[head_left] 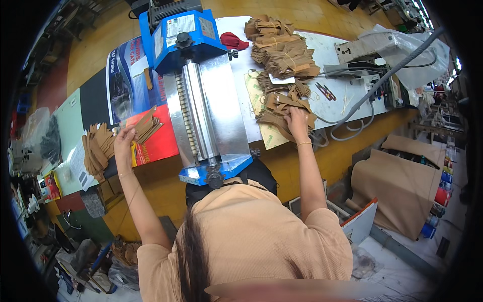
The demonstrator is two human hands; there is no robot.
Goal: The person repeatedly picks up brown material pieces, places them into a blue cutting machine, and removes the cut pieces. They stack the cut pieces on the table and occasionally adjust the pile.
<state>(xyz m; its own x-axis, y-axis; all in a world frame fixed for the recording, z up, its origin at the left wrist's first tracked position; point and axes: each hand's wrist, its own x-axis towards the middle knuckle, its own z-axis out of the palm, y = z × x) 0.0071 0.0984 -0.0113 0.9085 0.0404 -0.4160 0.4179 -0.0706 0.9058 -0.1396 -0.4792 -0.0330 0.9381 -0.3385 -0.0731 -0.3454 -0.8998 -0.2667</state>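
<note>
In front of me stands a blue roller machine (198, 110) with a long shiny roller and a ribbed one beside it. My left hand (126, 136) is to its left, fingers drawn together; anything between them is too small to make out. Flat brown strips, leather-like, lie fanned on both sides of that hand: one fan (98, 147) to its left, a smaller one (149, 127) to its right on red printed sheeting. Right of the machine, my right hand (298, 122) has its fingers closed on a brown strip (292, 102) at the near pile.
Rubber-banded bundles of brown pieces (284, 55) lie farther back, near a red cloth (234, 41). A thick grey cable (382, 80) crosses the right side of the table. Scissors-like tools (326, 91) lie there too. Brown sheet material (397, 186) hangs at the lower right.
</note>
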